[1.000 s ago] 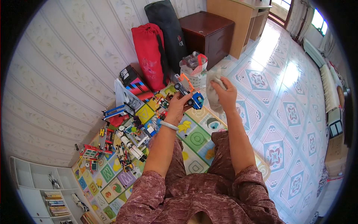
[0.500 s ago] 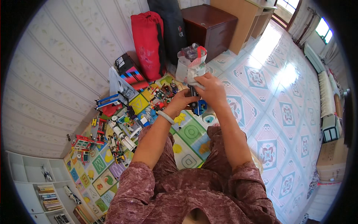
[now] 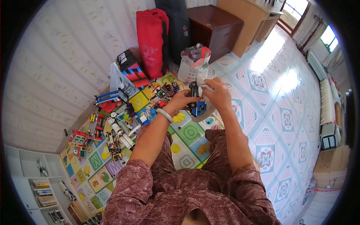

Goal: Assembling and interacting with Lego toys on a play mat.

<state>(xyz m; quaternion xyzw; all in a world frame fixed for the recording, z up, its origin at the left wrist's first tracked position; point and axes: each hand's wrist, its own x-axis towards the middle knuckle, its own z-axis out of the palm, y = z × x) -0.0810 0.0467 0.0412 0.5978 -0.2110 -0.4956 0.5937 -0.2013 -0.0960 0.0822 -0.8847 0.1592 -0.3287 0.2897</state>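
Note:
A blue and black toy vehicle (image 3: 201,108) with black wheels is gripped between the thumb and fingers of my left hand (image 3: 180,101), above the play mat. Just right of it, my right hand (image 3: 219,93) pinches a crumpled white cloth (image 3: 201,78). Part of this cloth sticks up past the fingers beside the toy's far end. Whether the cloth touches the toy, I cannot tell. A pale bangle (image 3: 165,115) circles my left wrist.
Several building-brick toys, among them a white rocket-like model (image 3: 123,135) and a red-framed building (image 3: 79,138), lie on the colourful alphabet mat (image 3: 187,132). Beyond my hands stand a filled white bag (image 3: 187,71), a red bag (image 3: 152,45) and a brown cabinet (image 3: 215,32).
My right hand has drawn away from the toy's far end to its right side, and more of the cloth shows. My left hand keeps its grip. The whole view has shifted slightly.

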